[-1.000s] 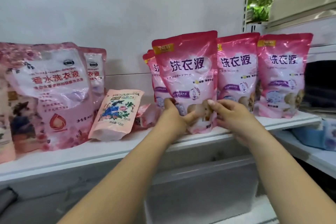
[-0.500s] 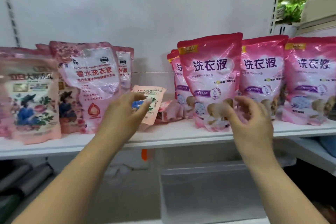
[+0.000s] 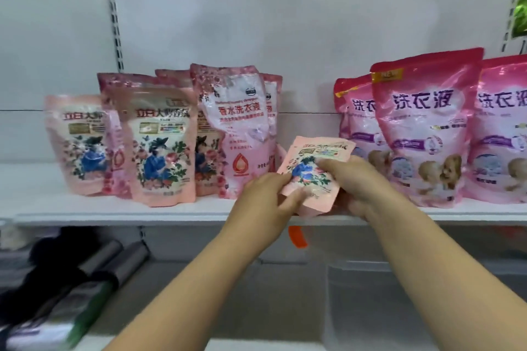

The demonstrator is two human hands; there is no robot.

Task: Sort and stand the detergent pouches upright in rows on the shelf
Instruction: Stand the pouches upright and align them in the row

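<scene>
Just right of the frame's centre, both hands hold one small pouch (image 3: 312, 172), pale pink with a blue and red flower print, tilted so its top leans to the right above the front edge of the white shelf (image 3: 119, 209). The left hand (image 3: 263, 202) has its grip closed on the pouch's lower left side, thumb on the front face. The right hand (image 3: 356, 179) is curled round the right edge, fingertips pressed on the printed front. To the left of centre stands a group of upright pouches: two floral pouches (image 3: 162, 148) with the same print as the small one, side by side and overlapping, and to their right a taller pale pouch (image 3: 242, 134) with a red drop mark, leaning slightly, with more pouches partly hidden behind it. On the right side of the frame stands a row of magenta pouches (image 3: 425, 128), upright and touching one another, the rightmost cut off by the frame edge. An orange tag (image 3: 296, 236) hangs under the shelf edge below the hands. At lower left, blurred dark rolls (image 3: 111, 262) lie on a lower level.
</scene>
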